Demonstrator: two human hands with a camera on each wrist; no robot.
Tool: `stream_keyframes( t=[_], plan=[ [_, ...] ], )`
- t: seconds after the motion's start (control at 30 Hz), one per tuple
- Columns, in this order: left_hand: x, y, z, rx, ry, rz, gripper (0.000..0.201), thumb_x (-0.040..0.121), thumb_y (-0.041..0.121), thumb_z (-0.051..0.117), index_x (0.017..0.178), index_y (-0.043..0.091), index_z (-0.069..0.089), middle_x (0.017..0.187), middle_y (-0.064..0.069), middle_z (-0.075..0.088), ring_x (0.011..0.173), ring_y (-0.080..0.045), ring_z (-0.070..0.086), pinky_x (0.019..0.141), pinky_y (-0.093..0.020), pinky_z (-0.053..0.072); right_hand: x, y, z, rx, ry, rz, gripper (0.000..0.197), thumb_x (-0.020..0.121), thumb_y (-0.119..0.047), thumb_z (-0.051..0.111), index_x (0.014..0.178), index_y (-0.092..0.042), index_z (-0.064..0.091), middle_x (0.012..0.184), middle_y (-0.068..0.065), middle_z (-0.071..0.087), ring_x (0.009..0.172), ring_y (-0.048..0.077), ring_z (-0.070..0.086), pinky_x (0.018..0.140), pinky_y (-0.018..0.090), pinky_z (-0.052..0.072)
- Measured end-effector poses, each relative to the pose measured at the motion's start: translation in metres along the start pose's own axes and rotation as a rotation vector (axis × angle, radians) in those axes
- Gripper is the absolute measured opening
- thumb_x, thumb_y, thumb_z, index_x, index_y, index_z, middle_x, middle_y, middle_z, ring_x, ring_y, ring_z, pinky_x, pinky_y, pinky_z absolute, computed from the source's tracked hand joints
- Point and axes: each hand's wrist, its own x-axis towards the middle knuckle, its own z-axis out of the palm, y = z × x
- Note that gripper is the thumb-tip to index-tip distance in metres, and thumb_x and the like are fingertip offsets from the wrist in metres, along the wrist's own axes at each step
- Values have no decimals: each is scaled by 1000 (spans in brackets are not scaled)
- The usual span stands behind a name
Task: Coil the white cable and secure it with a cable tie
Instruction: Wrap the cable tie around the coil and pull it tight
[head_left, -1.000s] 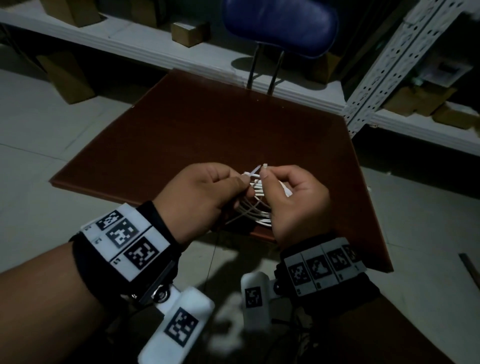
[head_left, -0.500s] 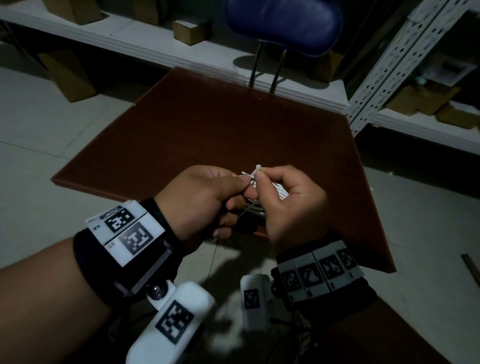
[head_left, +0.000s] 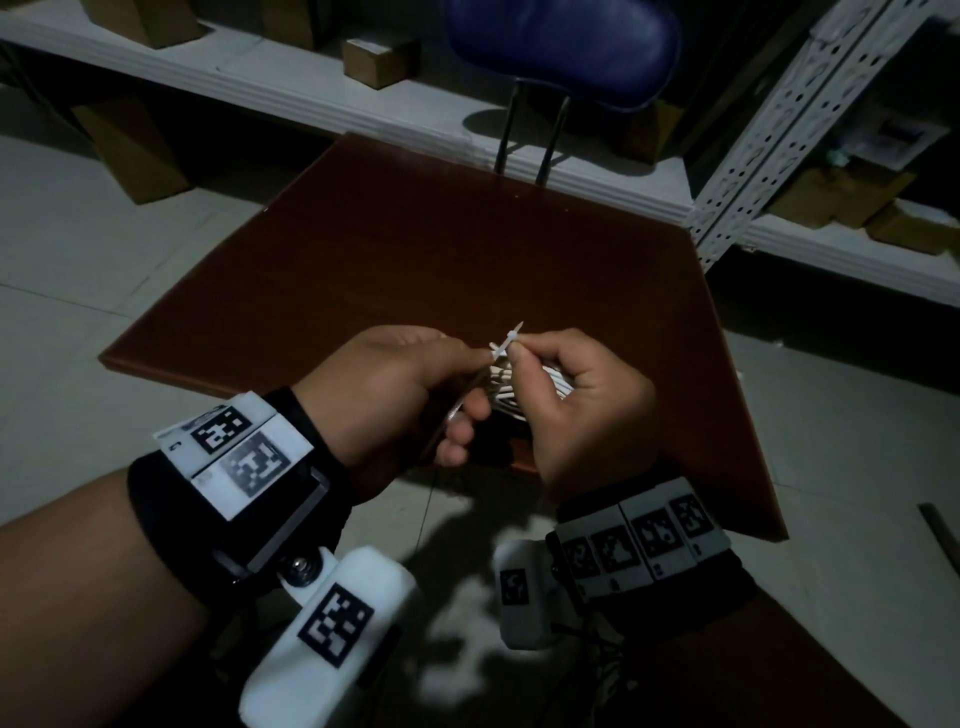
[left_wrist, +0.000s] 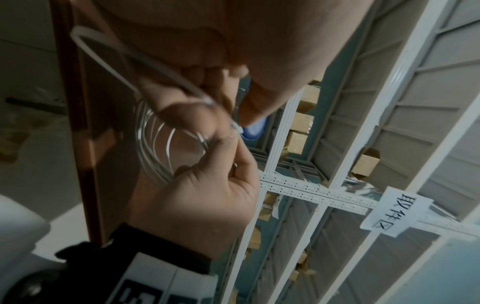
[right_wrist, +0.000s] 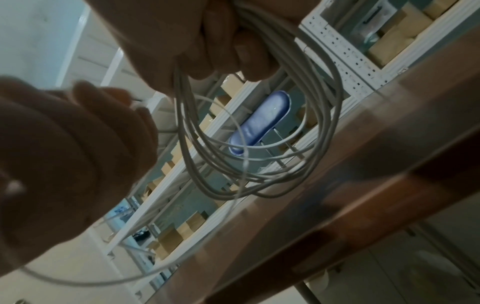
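White cable (right_wrist: 262, 148), wound into several loose round loops that hang below the curled fingers (right_wrist: 223, 47) of the right hand (head_left: 587, 410); the strands are thin, pale and unevenly stacked, and one loose length trails away past the left hand's knuckles in the right wrist view. A white cable tie (head_left: 508, 342) projects upward from between the two thumbs, its tip slanting away from the person; in the left wrist view its strap forms a narrow loop (left_wrist: 109, 61) beside the left fingers. Right hand: fingers closed round the top of the coil, thumb and forefinger pinching the tie. Left hand (head_left: 395, 400): fingers curled, thumb and forefinger pinching the tie just beside the right thumb, the two hands touching. Both hands are held in the air above the near edge of a dark brown table (head_left: 415, 270). Beyond the fingertips stand a blue-backed chair (head_left: 566, 47), white slotted-metal shelving (head_left: 779, 130) and cardboard boxes (head_left: 379, 60). The room is dim.
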Motion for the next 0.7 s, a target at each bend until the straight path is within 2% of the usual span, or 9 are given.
stream_keyframes(
  t=[0.07,0.17,0.23,0.3,0.37,0.57,0.63,0.7],
  plan=[
    [-2,0,1,-25,29,6,10,94,5,56,88,-1,61,66,-13,60,51,-21,54,48,-29,52,1,0,0,-10,-1,10,10,90,-17,71,93,-14,80,84,-6,75,77,3,69,65,23,54],
    [-3,1,1,-50,82,28,3,89,-4,62,88,-2,64,67,-16,67,52,-21,65,54,-32,58,0,0,0,-45,-3,-25,10,91,-16,70,93,-13,80,83,-4,75,75,7,70,63,31,54],
    [-1,2,-1,-117,111,21,12,84,-10,65,88,0,59,68,-18,68,55,-24,68,57,-36,61,-1,2,1,-51,-45,-79,12,93,-15,69,95,-12,80,85,-2,76,76,11,71,63,35,55],
    [0,3,-2,-150,143,24,21,81,-13,65,88,3,53,61,-15,67,53,-24,68,56,-38,62,0,4,0,-43,-50,-93,12,93,-16,68,95,-12,80,85,-1,76,76,13,71,63,37,54],
    [1,3,-3,-159,147,33,23,81,-14,64,86,4,50,55,-12,65,51,-23,68,54,-38,62,1,6,-2,-52,-67,-132,13,94,-16,68,96,-12,80,86,0,76,76,14,71,64,36,54],
    [0,4,-5,-192,144,23,23,81,-14,64,81,6,52,68,-19,64,52,-22,67,51,-32,59,0,5,-5,-116,-141,-244,14,95,-13,66,98,-9,79,85,1,76,74,11,68,64,26,54],
    [1,3,-5,-197,143,26,23,82,-14,64,80,6,52,66,-18,65,53,-22,68,52,-32,60,-1,3,-4,-128,-162,-273,14,95,-13,65,98,-10,79,85,1,76,73,11,68,65,23,53],
    [0,3,-6,-181,143,30,21,81,-12,65,81,5,53,59,-14,65,54,-22,68,55,-34,61,-2,3,-4,-123,-175,-271,15,96,-14,65,99,-11,79,85,0,76,72,11,67,63,24,53]
  ],
)
